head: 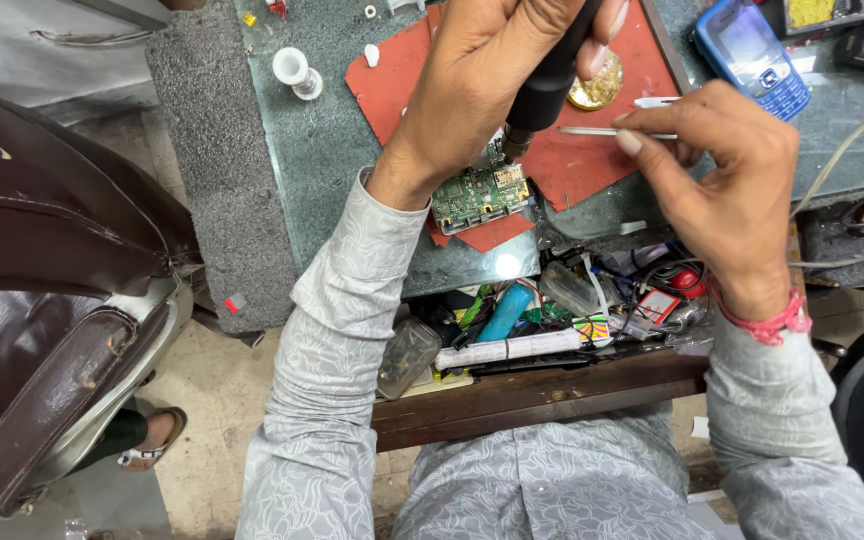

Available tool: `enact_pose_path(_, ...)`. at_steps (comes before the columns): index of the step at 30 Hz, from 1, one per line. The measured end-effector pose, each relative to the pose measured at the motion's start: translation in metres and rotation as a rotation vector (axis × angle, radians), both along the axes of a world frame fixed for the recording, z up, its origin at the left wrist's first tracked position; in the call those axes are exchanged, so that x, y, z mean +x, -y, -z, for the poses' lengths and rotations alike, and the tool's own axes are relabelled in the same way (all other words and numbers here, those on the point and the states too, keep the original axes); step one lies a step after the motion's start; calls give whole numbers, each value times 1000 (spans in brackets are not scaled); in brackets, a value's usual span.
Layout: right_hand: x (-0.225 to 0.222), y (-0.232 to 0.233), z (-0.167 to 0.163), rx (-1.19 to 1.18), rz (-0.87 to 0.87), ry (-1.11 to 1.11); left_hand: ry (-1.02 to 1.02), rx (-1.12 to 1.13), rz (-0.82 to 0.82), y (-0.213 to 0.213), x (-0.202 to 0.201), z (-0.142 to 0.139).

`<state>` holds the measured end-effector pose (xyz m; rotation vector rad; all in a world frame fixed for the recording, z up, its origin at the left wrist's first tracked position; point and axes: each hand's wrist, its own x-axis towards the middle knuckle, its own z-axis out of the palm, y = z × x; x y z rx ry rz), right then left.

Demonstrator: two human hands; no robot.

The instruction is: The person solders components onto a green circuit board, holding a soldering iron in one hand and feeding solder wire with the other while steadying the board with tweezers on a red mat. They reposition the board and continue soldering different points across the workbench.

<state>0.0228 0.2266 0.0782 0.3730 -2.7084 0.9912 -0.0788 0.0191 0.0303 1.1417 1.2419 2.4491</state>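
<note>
My left hand (482, 85) grips a black cylindrical tool (550, 80) whose metal nozzle points down at a green circuit board (479, 195). The board lies on a red mat (392, 85) spread over the glass-topped bench (332, 170). To the right, my right hand (727, 170) pinches thin silver tweezers (602, 131) between thumb and fingers, their tip aimed left toward the nozzle just above the board. A red thread band circles my right wrist.
A blue keypad phone (752, 50) lies at the back right beside a round golden tin (597, 92). An open drawer (552, 320) below the bench holds several tools and tubes. A white spool (295, 72) stands back left. A brown scooter seat (52, 260) sits left.
</note>
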Motion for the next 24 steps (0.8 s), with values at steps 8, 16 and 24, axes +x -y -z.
enact_pose_path(8, 29, 10, 4, 78, 23, -43, -34, 13, -25, 4, 1, 0)
enact_pose_path(16, 52, 2, -5, 357, 79, 22, -26, 43, 5, 4, 0, -1)
enact_pose_path(24, 60, 0, -20, 516, 85, -89, -61, -2, -16, 5, 0, 2)
